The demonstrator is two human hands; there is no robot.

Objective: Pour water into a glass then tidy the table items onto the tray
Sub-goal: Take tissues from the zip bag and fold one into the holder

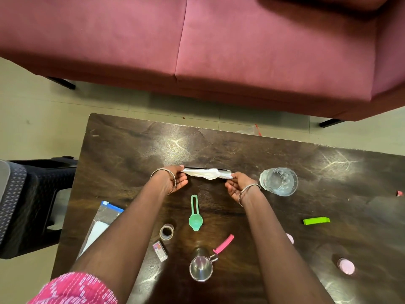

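**Item: white tissue, stretched between two hands over dark table**

- White tissue: crumpled strip, spanning the gap between the hands. The left hand pinches one end and the right hand pinches the other. Both wrists wear bangles.
- Glass: upright on the table, just beside the right hand on its outer side. It contains clear water.
- Green measuring spoon: flat, nearer the person than the hands, between the forearms.
- Steel cup: upright, nearer still, between the forearms. Its interior shows bare metal.
- Pink clip: touching the cup's handle.
- Tape roll and small box: beside the left forearm.
- Zip bag: outside the left forearm, with white material inside.
- Green clip and pink cap: well outside the right forearm.
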